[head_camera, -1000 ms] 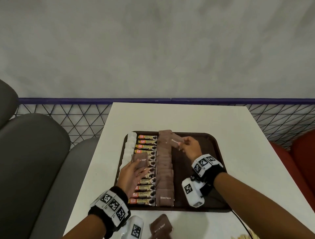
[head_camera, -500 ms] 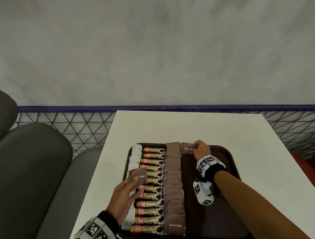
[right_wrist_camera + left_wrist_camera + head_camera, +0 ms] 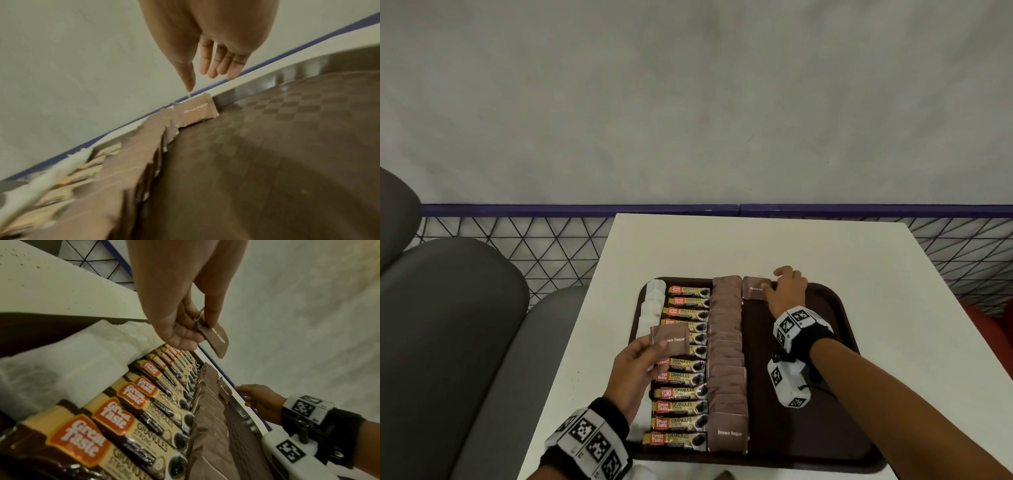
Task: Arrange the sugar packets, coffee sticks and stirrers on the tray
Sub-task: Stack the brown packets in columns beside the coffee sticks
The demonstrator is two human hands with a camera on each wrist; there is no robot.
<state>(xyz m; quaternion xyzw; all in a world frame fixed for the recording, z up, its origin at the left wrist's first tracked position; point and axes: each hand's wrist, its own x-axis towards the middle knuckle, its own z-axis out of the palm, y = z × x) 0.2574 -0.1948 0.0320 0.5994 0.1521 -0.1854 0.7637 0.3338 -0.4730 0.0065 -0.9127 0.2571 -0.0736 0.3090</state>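
A dark brown tray (image 3: 835, 377) lies on the white table (image 3: 756, 246). On it run a column of white packets (image 3: 652, 305), a column of Great Taste coffee sticks (image 3: 681, 377) and a column of brown sugar packets (image 3: 726, 359). My left hand (image 3: 640, 356) pinches one brown sugar packet (image 3: 669, 339) (image 3: 216, 339) above the coffee sticks. A single brown sugar packet (image 3: 755, 287) (image 3: 195, 112) lies at the tray's far edge, right of the brown column. My right hand (image 3: 786, 287) hovers at it with straight fingers (image 3: 207, 65), holding nothing.
The right half of the tray shows its bare checkered floor (image 3: 287, 146). A blue rail with wire mesh (image 3: 517, 240) runs behind the table. Grey seat backs (image 3: 448, 325) stand to the left, a red seat (image 3: 989, 329) to the right. Another brown item (image 3: 724, 475) peeks in below the tray.
My right hand carried its brown sugar packet to the tray's far edge, laid it down and let go. My left hand keeps pinching its packet over the coffee sticks.
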